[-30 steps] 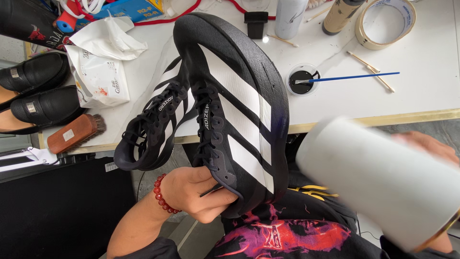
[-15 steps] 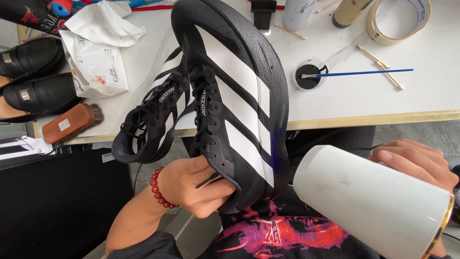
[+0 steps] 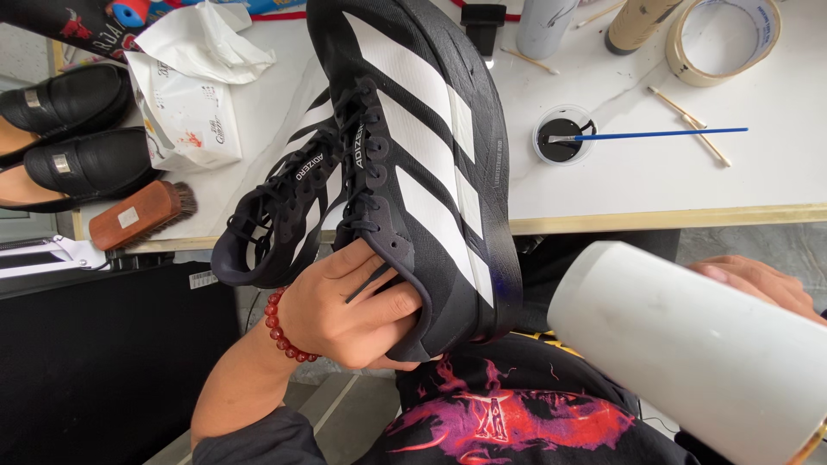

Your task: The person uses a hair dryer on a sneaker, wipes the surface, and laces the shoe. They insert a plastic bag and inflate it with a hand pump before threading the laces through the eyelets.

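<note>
- As the camera has drawn closer over the last second, the black sneaker with white stripes [image 3: 413,164] now fills the centre of the frame, its toe reaching the top edge over the white table [image 3: 758,185].
- The white cylindrical blower [image 3: 698,353] has slid from the right edge toward lower right centre, its round mouth now turned nearer the shoe's heel, which suggests air is being aimed at the shoe's side.
- The left hand [image 3: 353,310], a red bead bracelet [image 3: 280,331] at the wrist, is clenched on the sneaker's heel collar at lower centre, fingers hooked inside the opening, forearm rising from the lower left.
- The right hand [image 3: 758,280] wraps the blower's far side at the right edge; only its knuckles show.
- Behind, at upper right, a blue-handled brush [image 3: 655,134] rests in a small pot of black paint [image 3: 562,136], near a roll of tape [image 3: 722,39].
- Black loafers [image 3: 73,129] and a wooden brush [image 3: 142,213] sit at the left.
</note>
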